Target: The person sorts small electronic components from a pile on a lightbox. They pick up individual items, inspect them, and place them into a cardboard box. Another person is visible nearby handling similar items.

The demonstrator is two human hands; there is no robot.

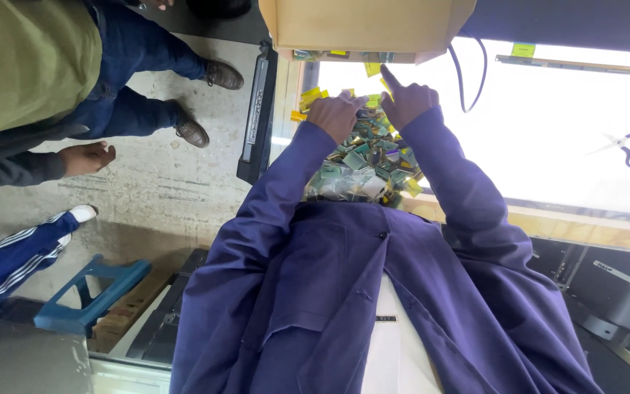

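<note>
Two hands, the left hand point(335, 115) loosely curled and the right hand point(407, 100) with one finger extended, are held slightly apart over a heap of small glossy green-and-yellow packets point(364, 160) beneath a cardboard box point(366, 25).

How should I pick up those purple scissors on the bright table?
The scissors lie flat and open, apart from the pile of small packets. Probably best to take them by the two purple loop handles, coming from above on the handle side, keeping your fingers off the splayed blades that point toward the pile.
</note>
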